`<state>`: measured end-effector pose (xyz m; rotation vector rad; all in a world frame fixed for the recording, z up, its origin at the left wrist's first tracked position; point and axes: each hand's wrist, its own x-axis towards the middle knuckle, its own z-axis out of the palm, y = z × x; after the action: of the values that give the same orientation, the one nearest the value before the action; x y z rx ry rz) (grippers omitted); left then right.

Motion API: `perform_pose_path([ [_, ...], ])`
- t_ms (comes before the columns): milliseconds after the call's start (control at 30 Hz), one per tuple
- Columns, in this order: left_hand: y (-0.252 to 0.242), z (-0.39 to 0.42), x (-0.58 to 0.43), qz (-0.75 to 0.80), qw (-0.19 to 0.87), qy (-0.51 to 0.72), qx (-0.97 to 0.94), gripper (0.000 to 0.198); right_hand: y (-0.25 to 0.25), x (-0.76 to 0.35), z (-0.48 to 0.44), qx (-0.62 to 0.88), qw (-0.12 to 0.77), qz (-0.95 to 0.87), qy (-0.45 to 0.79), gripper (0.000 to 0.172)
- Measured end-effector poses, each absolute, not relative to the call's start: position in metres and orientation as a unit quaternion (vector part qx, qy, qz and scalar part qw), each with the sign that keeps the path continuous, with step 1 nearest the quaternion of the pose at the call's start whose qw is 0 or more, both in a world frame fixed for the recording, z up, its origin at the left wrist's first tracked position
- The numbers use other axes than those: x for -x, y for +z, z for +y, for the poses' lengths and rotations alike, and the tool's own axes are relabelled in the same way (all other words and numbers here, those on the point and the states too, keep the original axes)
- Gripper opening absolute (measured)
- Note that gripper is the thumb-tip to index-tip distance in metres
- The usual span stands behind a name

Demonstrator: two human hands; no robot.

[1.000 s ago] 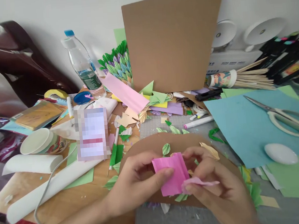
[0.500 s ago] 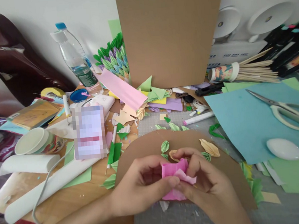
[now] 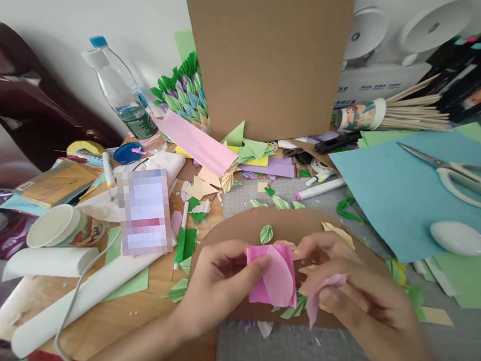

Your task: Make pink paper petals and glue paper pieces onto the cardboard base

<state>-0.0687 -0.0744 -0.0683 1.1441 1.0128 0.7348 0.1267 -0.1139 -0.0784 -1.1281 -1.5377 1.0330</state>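
Note:
My left hand (image 3: 228, 285) pinches a small square of bright pink crepe paper (image 3: 256, 288), its thumb pressing a paler pink petal-shaped piece (image 3: 281, 281) flat against it. Between the thumb and fingers of my right hand (image 3: 352, 300) is another light pink paper petal (image 3: 328, 291), curled and apart from the square. Both hands are above a rounded brown cardboard piece (image 3: 228, 229). Pleated green paper leaves (image 3: 266, 234) and cream ones (image 3: 333, 228) lie on the cardboard, partly hidden by my hands.
Scissors (image 3: 454, 170) and a white oval object (image 3: 458, 238) rest on blue paper (image 3: 376, 191) at the right. A phone (image 3: 144, 211), a paper cup (image 3: 53, 228) and bottles (image 3: 133, 114) stand or lie at the left. Tall cardboard (image 3: 276, 59) stands behind.
My hands have moved apart. My right hand has drawn a light pink petal away to the right, while the left keeps the pink square, now turned to face me.

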Motion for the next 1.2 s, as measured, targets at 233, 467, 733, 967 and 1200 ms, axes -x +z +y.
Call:
perform_pose_path([
  [233,-0.07,-0.077,0.067,0.392,0.734,0.29,-0.473,0.027,-0.087,-0.118,-0.117,0.488,0.416,-0.715,0.277,0.011],
  [467,-0.07,-0.076,0.067,0.393,0.74,0.281,-0.468,0.028,-0.094,-0.117,-0.119,0.483,0.427,-0.647,0.408,0.024],
  [733,-0.073,-0.075,0.068,0.414,0.715,0.294,-0.48,0.028,-0.086,-0.115,-0.114,0.513,0.385,-0.608,0.468,0.015],
  [967,-0.07,-0.072,0.067,0.45,0.663,0.321,-0.506,0.023,-0.088,-0.115,-0.111,0.495,0.393,-0.591,0.501,0.01],
  [1200,-0.069,-0.078,0.067,0.434,0.612,0.353,-0.559,0.022,-0.093,-0.118,-0.113,0.477,0.408,-0.576,0.523,0.019],
])
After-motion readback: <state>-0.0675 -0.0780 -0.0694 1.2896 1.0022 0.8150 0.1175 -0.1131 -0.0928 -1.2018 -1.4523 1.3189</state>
